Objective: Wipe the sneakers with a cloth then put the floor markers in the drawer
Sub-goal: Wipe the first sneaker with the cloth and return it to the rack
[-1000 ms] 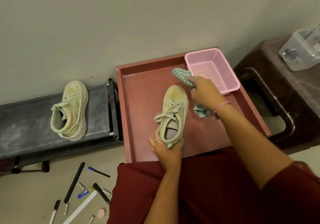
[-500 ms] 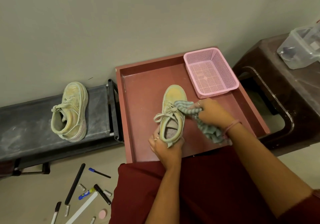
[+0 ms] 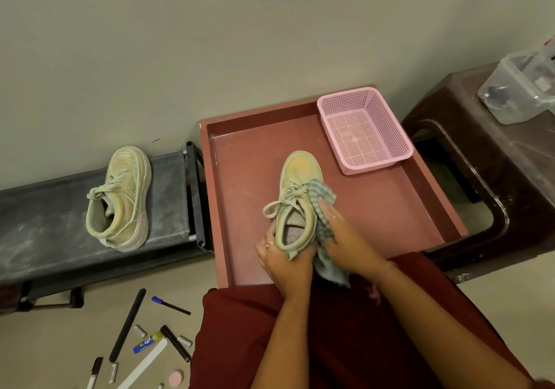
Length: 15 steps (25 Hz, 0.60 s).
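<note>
A pale dusty sneaker (image 3: 297, 184) stands upright in the red drawer (image 3: 390, 217), toe pointing away from me. My left hand (image 3: 283, 261) grips its heel from behind. My right hand (image 3: 345, 238) holds a grey-green checked cloth (image 3: 322, 205) against the sneaker's right side, fingers stretched along it. A second dusty sneaker (image 3: 121, 197) lies on the low black bench (image 3: 45, 232) at the left. Several markers (image 3: 175, 343) and pens lie scattered on the floor at the lower left.
A pink mesh basket (image 3: 365, 131) sits in the drawer's far right corner. A dark brown stool (image 3: 492, 184) at the right carries a clear plastic box (image 3: 519, 91). Small batteries, a white strip and a pink disc lie among the floor markers. My lap in red cloth fills the foreground.
My right hand drew the cloth from the sneaker's toe back along its right side toward the heel. The left hand kept its hold on the heel.
</note>
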Tool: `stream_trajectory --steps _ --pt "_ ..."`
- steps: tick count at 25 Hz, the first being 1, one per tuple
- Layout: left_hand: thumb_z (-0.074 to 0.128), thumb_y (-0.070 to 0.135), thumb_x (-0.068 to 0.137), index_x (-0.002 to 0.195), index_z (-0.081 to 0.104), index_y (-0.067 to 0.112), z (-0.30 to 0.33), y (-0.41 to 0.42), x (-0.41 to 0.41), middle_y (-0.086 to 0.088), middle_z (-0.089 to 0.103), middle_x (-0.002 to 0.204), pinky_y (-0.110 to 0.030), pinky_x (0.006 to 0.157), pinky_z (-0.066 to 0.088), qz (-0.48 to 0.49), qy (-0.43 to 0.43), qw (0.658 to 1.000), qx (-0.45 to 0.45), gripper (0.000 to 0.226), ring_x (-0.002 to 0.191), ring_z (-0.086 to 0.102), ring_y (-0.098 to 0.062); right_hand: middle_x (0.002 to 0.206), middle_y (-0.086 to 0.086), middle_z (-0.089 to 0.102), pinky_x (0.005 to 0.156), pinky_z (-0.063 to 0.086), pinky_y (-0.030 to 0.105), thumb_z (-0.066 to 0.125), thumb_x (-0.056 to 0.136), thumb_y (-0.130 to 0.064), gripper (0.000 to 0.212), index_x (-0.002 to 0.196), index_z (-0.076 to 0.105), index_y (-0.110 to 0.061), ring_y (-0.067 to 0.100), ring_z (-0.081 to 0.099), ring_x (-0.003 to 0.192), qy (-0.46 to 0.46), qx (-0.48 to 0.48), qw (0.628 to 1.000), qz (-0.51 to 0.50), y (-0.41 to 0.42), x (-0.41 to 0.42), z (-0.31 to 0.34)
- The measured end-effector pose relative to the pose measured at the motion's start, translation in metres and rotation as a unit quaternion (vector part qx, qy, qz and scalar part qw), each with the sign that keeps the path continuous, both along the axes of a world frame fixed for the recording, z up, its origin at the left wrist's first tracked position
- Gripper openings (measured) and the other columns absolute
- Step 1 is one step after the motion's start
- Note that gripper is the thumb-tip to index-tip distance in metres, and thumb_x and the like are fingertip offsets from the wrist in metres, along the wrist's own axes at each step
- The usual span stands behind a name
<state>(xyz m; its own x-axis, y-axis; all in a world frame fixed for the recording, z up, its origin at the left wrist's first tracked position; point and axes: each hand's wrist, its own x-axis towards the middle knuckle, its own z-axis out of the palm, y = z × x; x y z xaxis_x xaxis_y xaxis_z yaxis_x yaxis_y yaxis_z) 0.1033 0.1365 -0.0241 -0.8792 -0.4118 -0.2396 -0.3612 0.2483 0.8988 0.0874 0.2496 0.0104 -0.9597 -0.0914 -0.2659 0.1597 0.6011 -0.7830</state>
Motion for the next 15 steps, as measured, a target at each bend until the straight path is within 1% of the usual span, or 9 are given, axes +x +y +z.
stream_trajectory --steps 2,3,4,5,7,8,10,13,15 --pt "0.088 0.015 0.051 0.123 0.059 0.019 0.001 0.0 -0.001 -0.001 0.054 0.114 -0.031 0.09 0.046 0.008 -0.008 1.0 0.007 0.077 0.093 0.039 0.002 0.153 0.001 0.022 0.111 0.011 0.004 0.04 0.087 0.009 0.067 0.149 0.02 -0.009 0.005 0.019 0.139 0.018 -0.005 1.0 -0.003 -0.001 0.011 -0.004" --pt "0.088 0.013 0.05 0.122 0.059 0.02 0.001 0.001 -0.001 -0.002 0.053 0.114 -0.033 0.091 0.047 0.009 -0.015 1.0 0.013 0.078 0.094 0.041 -0.001 0.153 0.002 0.021 0.113 0.011 0.008 0.04 0.088 0.009 0.066 0.149 0.021 -0.009 0.007 0.019 0.14 0.024 0.01 1.0 0.003 0.0 0.006 -0.005" --pt "0.087 0.013 0.049 0.122 0.058 0.02 0.002 0.001 -0.001 -0.002 0.052 0.114 -0.035 0.091 0.047 0.008 -0.021 1.0 0.016 0.078 0.093 0.041 -0.002 0.156 0.004 0.017 0.115 0.012 0.014 0.04 0.089 0.007 0.065 0.149 0.02 -0.009 0.012 0.019 0.142 0.03 0.035 0.999 0.009 0.002 -0.006 -0.006" --pt "0.087 0.012 0.049 0.121 0.057 0.022 0.003 0.001 -0.001 -0.001 0.051 0.114 -0.036 0.091 0.047 0.005 -0.026 1.0 0.016 0.079 0.094 0.04 -0.003 0.158 0.005 0.011 0.116 0.015 0.021 0.04 0.092 0.002 0.065 0.15 0.016 -0.011 0.018 0.019 0.144 0.022 0.074 0.997 0.018 0.005 -0.023 -0.005" --pt "0.087 0.011 0.049 0.12 0.056 0.026 0.005 0.002 -0.001 0.0 0.049 0.114 -0.036 0.091 0.048 0.003 -0.03 0.999 0.02 0.079 0.1 0.042 -0.008 0.16 0.001 -0.003 0.109 0.028 0.032 0.038 0.096 -0.008 0.064 0.152 0.009 -0.019 0.027 0.027 0.14 -0.011 0.172 0.985 0.02 0.007 -0.067 -0.005" --pt "0.087 0.01 0.048 0.12 0.056 0.027 0.005 0.002 -0.002 0.001 0.048 0.114 -0.036 0.091 0.048 0.001 -0.029 0.999 0.024 0.08 0.102 0.044 -0.011 0.16 -0.001 -0.007 0.105 0.033 0.034 0.037 0.096 -0.009 0.065 0.152 0.007 -0.021 0.029 0.033 0.137 -0.02 0.214 0.976 0.026 0.005 -0.086 -0.001" --pt "0.088 0.01 0.048 0.12 0.057 0.025 0.005 0.002 -0.002 0.0 0.047 0.113 -0.036 0.093 0.047 -0.005 -0.026 0.999 0.023 0.08 0.105 0.045 -0.014 0.16 0.002 -0.009 0.103 0.035 0.035 0.035 0.096 -0.004 0.066 0.152 0.005 -0.02 0.031 0.035 0.135 -0.012 0.265 0.962 0.063 0.002 -0.109 0.004" --pt "0.09 0.017 0.048 0.121 0.058 0.022 0.001 0.004 -0.004 0.003 0.048 0.113 -0.038 0.094 0.047 -0.008 -0.031 0.999 0.006 0.08 0.102 0.042 -0.011 0.16 0.001 -0.009 0.107 0.031 0.035 0.036 0.095 -0.004 0.067 0.152 0.005 -0.021 0.03 0.032 0.138 -0.013 0.246 0.966 0.079 0.003 -0.104 0.0" --pt "0.09 0.023 0.047 0.123 0.058 0.023 0.002 0.006 -0.004 0.005 0.046 0.11 -0.041 0.093 0.048 0.0 -0.027 1.0 -0.004 0.083 0.101 0.046 -0.015 0.16 0.0 -0.004 0.11 0.029 0.036 0.039 0.094 -0.007 0.067 0.152 0.008 -0.021 0.026 0.027 0.141 -0.032 0.196 0.978 0.059 0.008 -0.086 0.003"
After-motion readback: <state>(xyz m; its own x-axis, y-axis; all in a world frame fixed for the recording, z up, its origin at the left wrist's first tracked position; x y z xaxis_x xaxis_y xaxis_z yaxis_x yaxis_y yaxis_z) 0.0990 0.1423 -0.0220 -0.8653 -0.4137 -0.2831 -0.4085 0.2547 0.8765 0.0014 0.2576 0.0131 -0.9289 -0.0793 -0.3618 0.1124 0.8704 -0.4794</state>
